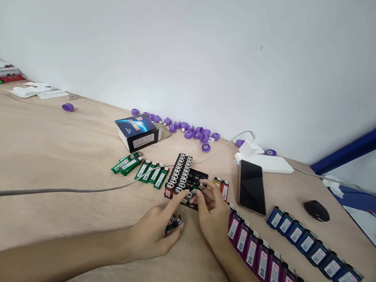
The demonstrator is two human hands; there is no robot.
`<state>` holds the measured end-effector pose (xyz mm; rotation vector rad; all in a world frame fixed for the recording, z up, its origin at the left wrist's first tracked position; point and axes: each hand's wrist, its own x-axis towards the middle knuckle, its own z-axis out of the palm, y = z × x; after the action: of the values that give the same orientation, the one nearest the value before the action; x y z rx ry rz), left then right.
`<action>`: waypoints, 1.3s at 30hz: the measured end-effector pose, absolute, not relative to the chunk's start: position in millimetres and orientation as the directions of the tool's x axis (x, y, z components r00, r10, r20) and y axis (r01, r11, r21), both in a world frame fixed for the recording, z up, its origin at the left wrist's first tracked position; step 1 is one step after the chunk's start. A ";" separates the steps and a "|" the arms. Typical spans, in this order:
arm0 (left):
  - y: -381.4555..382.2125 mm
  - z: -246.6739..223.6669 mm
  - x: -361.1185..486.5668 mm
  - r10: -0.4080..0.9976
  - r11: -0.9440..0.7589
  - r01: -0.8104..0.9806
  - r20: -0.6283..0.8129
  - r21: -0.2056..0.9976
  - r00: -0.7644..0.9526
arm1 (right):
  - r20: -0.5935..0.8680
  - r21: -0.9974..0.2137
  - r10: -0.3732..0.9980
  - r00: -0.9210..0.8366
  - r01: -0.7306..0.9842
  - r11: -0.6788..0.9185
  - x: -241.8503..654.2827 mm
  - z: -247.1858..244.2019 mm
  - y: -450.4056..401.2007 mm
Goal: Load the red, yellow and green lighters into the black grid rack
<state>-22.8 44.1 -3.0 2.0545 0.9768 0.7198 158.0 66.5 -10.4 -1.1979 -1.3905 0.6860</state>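
Both hands hold green lighters with silvery metal tops.

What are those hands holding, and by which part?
The left hand grips green lighters around their bodies; the right hand holds another green lighter, exact grip spot unclear.

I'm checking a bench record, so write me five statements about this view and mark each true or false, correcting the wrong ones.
1. The left hand holds something green. True.
2. The right hand is empty. False: the right hand has a green lighter at the black tray.
3. The phone lies between the black tray and the mouse. True.
4. The blue lighters are heaped in a pile. False: the blue lighters lie in a row, right of the purple lighters.
5. Several purple caps lie near the wall. True.
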 end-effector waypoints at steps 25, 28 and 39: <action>42.9 3.1 -23.3 0.819 -0.464 0.323 0.261 0.825 0.510 | 0.602 -0.688 0.795 0.076 0.554 0.468 161.1 -7.4 56.7; 40.8 5.5 -26.2 0.811 -0.453 0.226 0.293 0.862 0.506 | 0.596 -0.730 0.789 0.152 0.512 0.453 163.0 -6.6 44.2; 23.7 5.6 -10.9 0.630 0.425 -0.285 -0.055 0.859 0.774 | 0.459 -0.782 0.888 -0.034 0.459 0.422 160.1 5.9 3.1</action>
<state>-10.9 23.7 5.6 0.9750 0.4004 0.5920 160.1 3.1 5.9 -1.1928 -1.6630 0.5300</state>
